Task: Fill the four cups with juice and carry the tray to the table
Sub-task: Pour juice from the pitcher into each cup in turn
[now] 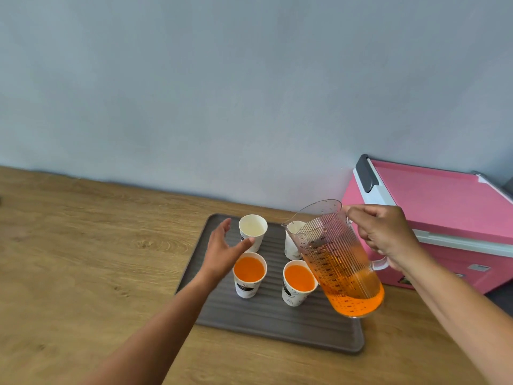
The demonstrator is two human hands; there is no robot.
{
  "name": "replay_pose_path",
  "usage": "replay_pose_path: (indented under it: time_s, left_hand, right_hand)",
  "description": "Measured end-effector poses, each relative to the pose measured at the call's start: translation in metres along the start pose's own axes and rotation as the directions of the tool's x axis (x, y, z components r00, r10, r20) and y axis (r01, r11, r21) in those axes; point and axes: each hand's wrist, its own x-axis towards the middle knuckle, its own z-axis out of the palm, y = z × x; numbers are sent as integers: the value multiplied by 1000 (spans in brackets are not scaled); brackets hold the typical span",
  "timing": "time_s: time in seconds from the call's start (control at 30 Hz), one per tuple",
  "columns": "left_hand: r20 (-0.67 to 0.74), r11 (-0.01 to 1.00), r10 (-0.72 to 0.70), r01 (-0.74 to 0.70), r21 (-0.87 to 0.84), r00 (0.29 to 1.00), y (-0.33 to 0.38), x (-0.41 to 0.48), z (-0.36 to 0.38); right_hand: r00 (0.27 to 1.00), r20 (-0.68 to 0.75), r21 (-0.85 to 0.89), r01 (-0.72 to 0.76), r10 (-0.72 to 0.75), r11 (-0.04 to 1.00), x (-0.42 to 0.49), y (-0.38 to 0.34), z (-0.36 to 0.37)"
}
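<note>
A grey ribbed tray lies on the wooden counter and carries paper cups in two rows. The two near cups, left and right, hold orange juice. The far left cup looks empty. The far right cup is partly hidden behind a clear measuring jug, and its inside cannot be seen. My right hand grips the jug's handle and tilts it, spout toward the far right cup, with juice in its lower part. My left hand hovers open beside the far left cup, thumb close to its wall.
A pink chest cooler with a grey-and-white trim stands at the right, close behind the jug. A plain grey-blue wall runs along the back of the wooden counter, which stretches out to the left of the tray.
</note>
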Motion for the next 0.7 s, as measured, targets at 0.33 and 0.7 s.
replay_pose_path:
  time_s: [0.33, 0.7]
  left_hand:
    - [223, 994, -99, 87, 63, 970, -2, 59, 18]
    - [193, 994, -9, -12, 108, 981, 0, 67, 24]
  right_hand:
    - [1000, -27, -39, -6, 5, 999, 8, 4, 1]
    - [999, -27, -75, -33, 31, 997, 18, 1, 5]
